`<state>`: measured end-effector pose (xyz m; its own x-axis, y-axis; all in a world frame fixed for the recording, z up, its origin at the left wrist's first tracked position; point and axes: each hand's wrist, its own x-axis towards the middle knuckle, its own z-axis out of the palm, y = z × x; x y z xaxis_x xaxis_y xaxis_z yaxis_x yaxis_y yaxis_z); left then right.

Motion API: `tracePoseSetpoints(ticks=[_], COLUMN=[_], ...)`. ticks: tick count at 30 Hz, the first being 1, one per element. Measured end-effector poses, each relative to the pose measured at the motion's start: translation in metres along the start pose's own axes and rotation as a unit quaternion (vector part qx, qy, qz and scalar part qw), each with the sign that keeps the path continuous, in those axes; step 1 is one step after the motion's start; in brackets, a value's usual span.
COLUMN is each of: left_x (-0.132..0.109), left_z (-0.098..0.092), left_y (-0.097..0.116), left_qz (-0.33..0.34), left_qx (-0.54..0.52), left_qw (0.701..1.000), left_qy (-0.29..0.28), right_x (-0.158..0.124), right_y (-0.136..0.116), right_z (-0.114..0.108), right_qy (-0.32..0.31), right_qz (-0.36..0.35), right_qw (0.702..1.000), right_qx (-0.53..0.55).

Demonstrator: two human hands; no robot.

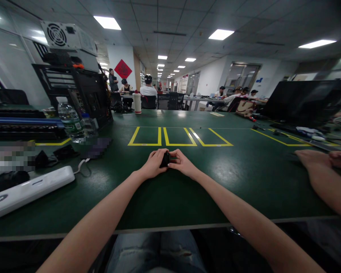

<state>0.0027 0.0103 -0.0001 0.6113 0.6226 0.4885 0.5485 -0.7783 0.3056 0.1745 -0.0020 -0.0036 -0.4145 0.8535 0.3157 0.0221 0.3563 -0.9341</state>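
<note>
A small black object (pixel 165 159) is between my two hands, low over the green table (pixel 187 201). My left hand (pixel 155 163) wraps round its left side with the fingers over the top. From the right, my right hand (pixel 180 163) pinches it between thumb and fingers. Much of the object is hidden by my fingers. Beyond the hands, three yellow tape outlines (pixel 179 145) lie side by side on the table.
At left are a white power strip (pixel 31 189), water bottle (pixel 69 121), black cables and computer hardware (pixel 88 94). A white cup (pixel 136 103) stands at the far edge. Another person's hands (pixel 314 159) rest at right, before a black monitor (pixel 307 100).
</note>
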Motion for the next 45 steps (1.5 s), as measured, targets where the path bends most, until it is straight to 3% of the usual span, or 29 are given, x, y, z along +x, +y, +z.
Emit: tracePoseSetpoints(ticks=[8, 12, 17, 26, 32, 37, 45], left_x=[0.0012, 0.0011, 0.0012, 0.0027, 0.0016, 0.0013, 0.0012], left_z=[0.0019, 0.0007, 0.0000, 0.0045, 0.0023, 0.0018, 0.0008], left_y=[-0.0016, -0.0007, 0.0000, -0.0029, -0.0016, -0.0016, 0.0001], left_qz=[-0.003, -0.003, -0.004, -0.003, -0.006, -0.008, -0.012], left_qx=[-0.008, -0.015, -0.019, -0.007, -0.012, -0.008, -0.011], left_qw=[1.000, 1.000, 1.000, 1.000, 1.000, 1.000, 1.000], left_qy=[0.002, 0.000, 0.001, 0.008, 0.001, 0.000, 0.001], right_x=[0.0011, 0.0011, -0.0006, 0.0034, 0.0027, 0.0005, 0.0022], right_y=[-0.0011, -0.0013, -0.0030, 0.0024, 0.0008, -0.0004, -0.0001], right_z=[0.0004, -0.0016, -0.0016, 0.0002, -0.0022, -0.0029, -0.0005], right_qy=[0.039, 0.024, -0.005, 0.039, 0.022, -0.009, 0.030], right_qz=[0.012, 0.038, 0.004, -0.007, 0.038, 0.024, 0.032], right_qw=[0.998, 0.998, 1.000, 0.999, 0.999, 1.000, 0.999], right_qx=[-0.037, -0.035, 0.011, -0.030, -0.021, 0.008, 0.007])
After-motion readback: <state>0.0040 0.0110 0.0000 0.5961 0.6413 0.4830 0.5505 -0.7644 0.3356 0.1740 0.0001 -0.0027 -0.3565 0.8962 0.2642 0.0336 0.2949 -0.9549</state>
